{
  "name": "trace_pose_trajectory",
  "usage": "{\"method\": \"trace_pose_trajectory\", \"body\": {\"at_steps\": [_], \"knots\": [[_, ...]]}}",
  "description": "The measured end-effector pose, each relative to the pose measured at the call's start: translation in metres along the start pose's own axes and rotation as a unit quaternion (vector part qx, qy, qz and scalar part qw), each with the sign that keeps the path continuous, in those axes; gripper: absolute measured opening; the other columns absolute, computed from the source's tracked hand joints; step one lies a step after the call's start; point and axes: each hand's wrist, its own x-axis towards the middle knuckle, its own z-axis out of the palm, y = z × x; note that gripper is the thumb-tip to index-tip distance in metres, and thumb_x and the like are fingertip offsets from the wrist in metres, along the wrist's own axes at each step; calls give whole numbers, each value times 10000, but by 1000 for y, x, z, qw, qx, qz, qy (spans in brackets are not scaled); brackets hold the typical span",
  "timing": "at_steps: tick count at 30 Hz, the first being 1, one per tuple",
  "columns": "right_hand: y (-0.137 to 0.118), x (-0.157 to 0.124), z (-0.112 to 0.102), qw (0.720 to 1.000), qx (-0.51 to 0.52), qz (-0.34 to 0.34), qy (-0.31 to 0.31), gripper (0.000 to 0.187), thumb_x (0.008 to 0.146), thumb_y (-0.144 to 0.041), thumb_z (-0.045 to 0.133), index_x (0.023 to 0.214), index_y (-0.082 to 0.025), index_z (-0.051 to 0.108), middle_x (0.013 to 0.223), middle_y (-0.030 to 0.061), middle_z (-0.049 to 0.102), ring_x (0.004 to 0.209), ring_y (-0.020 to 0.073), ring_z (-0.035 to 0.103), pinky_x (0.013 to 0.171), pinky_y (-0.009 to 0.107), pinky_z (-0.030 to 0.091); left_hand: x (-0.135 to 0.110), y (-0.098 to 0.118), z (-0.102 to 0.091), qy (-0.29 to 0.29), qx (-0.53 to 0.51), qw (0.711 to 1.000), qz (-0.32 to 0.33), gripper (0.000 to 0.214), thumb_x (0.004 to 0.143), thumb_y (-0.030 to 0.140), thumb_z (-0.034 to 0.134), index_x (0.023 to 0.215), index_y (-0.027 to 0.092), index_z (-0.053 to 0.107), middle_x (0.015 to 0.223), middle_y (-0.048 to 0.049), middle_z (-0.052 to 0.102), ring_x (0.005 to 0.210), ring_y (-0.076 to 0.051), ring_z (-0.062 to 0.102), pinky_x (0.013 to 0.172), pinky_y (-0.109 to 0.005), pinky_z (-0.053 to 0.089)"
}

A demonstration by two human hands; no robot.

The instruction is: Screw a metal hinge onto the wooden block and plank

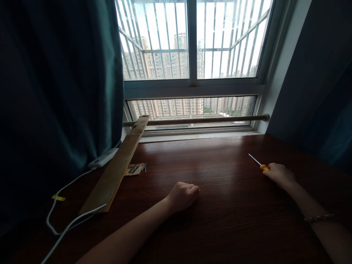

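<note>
My right hand [279,174] is wrapped round the yellow handle of a screwdriver [264,168] low over the table's right side. The screwdriver's thin metal shaft points up and left, toward the window. My left hand [183,196] rests curled into a fist near the middle of the dark wooden table [217,220]; the inside of the fist is hidden. To its left lies a small flat brown piece [134,169] with a dark printed mark. Several screws [144,167] sit at that piece's right end. Beyond them is a long wooden board [117,167], running from the table toward the window bar.
A white power strip or adapter [103,158] with a white cable [63,233] lies left of the board. The cable crosses the board's near end. A yellow tag [58,197] is close by. A metal rail [203,120] spans the barred window; a blue curtain [104,73] hangs left.
</note>
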Motion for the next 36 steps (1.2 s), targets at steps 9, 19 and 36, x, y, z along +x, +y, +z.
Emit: {"method": "trace_pose_trajectory", "body": {"at_steps": [9,19,36], "knots": [[-5,-11,-6,1000,-6,5,4,292,706,-398,515,856,-170,620,913,149,633,856,323,614,632,392,458,1,-1,-1,3,-9,1000,-3,242,873,228,369,651,178,451,541,32,534,444,-74,480,445,-225,286],[-5,-10,-4,1000,-17,4,12,381,724,-465,530,915,-150,627,938,168,629,870,340,613,626,405,470,1,0,-1,-8,-8,1000,-12,241,873,233,373,655,177,460,554,28,544,456,-82,491,453,-219,296],[-13,-9,0,973,36,-97,205,470,736,-419,562,1047,-67,579,1150,232,516,1076,358,491,884,421,394,2,1,-1,-6,-19,1000,-2,264,880,243,355,653,172,470,549,20,549,447,-81,497,446,-217,301]]}}
